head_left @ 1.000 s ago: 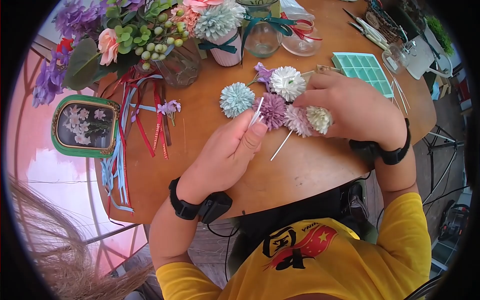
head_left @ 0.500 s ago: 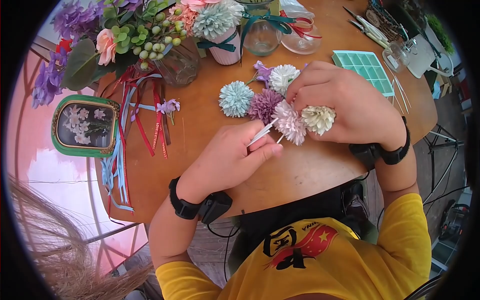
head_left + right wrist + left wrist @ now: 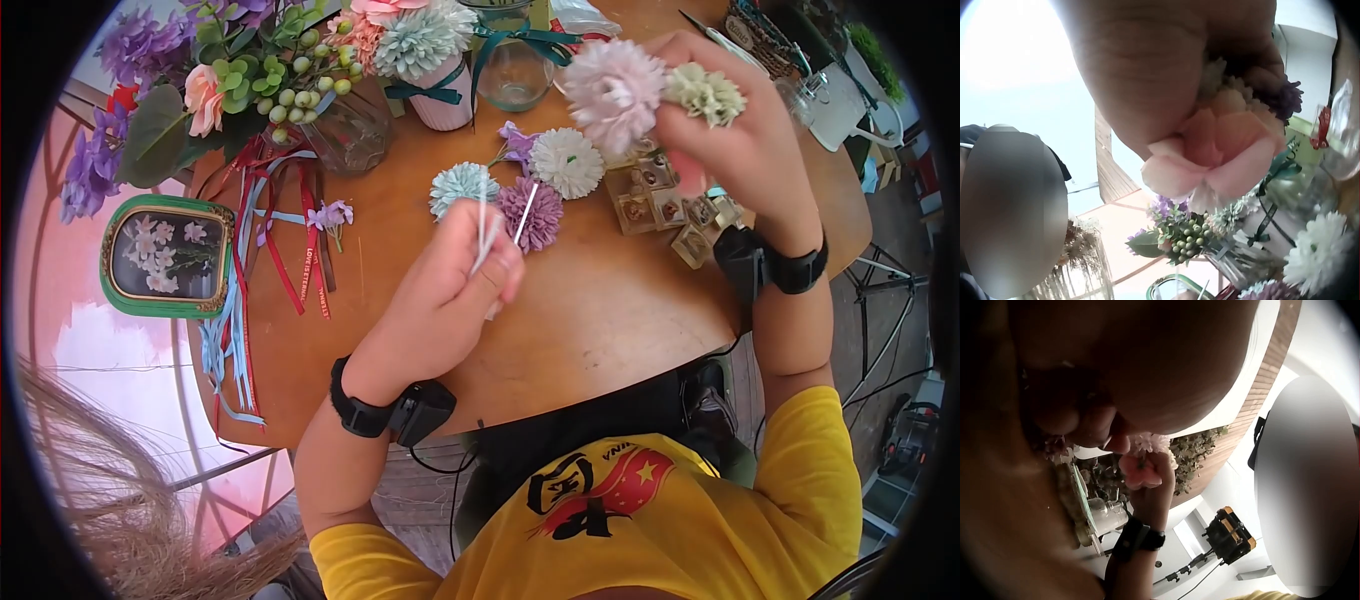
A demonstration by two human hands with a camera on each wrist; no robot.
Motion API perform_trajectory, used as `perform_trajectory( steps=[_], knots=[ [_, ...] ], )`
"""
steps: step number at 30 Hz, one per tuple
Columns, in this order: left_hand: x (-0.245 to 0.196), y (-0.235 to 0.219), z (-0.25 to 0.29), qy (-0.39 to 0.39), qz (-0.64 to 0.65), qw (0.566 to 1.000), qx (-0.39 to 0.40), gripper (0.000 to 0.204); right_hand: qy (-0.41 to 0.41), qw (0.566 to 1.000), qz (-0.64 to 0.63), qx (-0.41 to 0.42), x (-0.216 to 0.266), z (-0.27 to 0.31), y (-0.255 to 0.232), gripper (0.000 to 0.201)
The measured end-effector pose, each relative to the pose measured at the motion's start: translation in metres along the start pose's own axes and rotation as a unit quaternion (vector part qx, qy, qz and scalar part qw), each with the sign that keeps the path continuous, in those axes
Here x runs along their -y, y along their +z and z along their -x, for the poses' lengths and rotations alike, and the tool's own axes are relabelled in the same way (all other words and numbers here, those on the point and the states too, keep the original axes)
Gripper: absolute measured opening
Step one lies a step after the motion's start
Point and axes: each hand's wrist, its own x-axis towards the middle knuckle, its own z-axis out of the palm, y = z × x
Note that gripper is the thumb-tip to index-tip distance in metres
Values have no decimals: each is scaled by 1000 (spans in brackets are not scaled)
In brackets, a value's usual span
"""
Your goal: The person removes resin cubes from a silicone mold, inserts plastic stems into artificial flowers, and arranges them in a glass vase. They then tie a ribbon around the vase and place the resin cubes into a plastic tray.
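My right hand (image 3: pixel 740 140) is raised over the far right of the table and holds several flower heads. Among them are a pale pink pompom flower (image 3: pixel 615 95), a cream flower (image 3: pixel 705 93) and a pink broad-petalled flower (image 3: pixel 1216 156). Thin white sticks (image 3: pixel 526 215) poke up from my left hand (image 3: pixel 435 295), pinched between thumb and fingers. Just beyond that hand lie a mauve flower (image 3: pixel 532 212), a light blue flower (image 3: pixel 463 188) partly behind the fingers, a white flower (image 3: pixel 566 163) and a small purple blossom (image 3: pixel 517 145).
Small clear-sided boxes (image 3: pixel 650 200) sit below my right hand. Ribbons (image 3: pixel 300 235) and a green-framed flower picture (image 3: pixel 168 255) lie at the left. At the back stand a bouquet in a glass vase (image 3: pixel 345 130), a pink cup (image 3: pixel 445 105) of flowers and a ribboned jar (image 3: pixel 515 75).
My right hand has lifted the pale pink and cream flowers off the table, up and away, uncovering the small boxes. My left hand has drawn back leftward with the sticks.
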Motion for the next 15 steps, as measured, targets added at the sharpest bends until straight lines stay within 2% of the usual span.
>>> perform_trajectory(
  steps=[1,4,5,6,7,9,12,15],
  knots=[
    [-2,2,0,-10,40,999,-22,11,30,999,-44,-1,9,3,7,18],
    [-11,0,-2,-12,93,993,-68,24,55,994,-64,68,12,5,15,18],
    [-5,-5,-3,12,60,996,-59,34,80,990,-66,99,17,5,16,18],
    [-4,-9,-4,24,62,996,-57,32,105,984,-66,129,22,5,17,18],
    [-3,-12,-4,37,63,996,-57,31,86,982,-44,163,20,4,17,19],
    [-1,-14,-5,55,83,993,-62,27,-136,972,60,183,-3,2,22,25],
    [2,-17,-6,68,120,987,-78,22,-188,955,34,227,-9,5,46,28],
    [4,-14,-7,70,118,986,-90,23,-202,947,91,231,-16,8,60,28]
  ],
)
